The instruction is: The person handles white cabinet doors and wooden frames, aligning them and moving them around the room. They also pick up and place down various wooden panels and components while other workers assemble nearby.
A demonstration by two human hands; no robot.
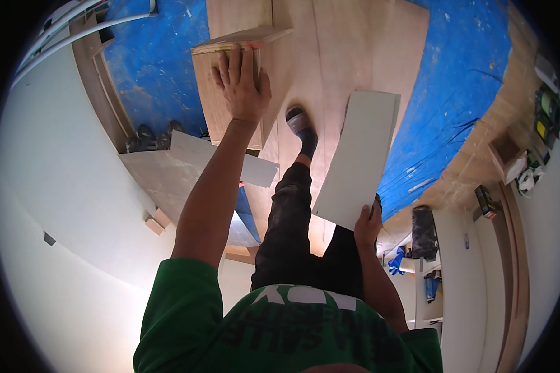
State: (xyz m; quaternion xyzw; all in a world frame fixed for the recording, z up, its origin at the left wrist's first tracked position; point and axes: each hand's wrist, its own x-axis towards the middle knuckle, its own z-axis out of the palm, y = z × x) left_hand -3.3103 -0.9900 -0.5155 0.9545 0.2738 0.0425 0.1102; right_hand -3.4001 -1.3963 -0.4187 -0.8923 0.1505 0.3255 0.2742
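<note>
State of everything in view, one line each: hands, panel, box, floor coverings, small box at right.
Left hand: fingers extended, resting on the wooden box
Right hand: gripping the grey panel
Grey panel: held near its lower right corner
Wooden box: touched by one hand
Blue sheet: spread out, marked, partly creased
Small box: open

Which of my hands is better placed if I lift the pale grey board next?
Probably your right hand: it grips the near end of the pale grey board. Your left hand rests on the box-like wooden piece, away from the board.
</note>
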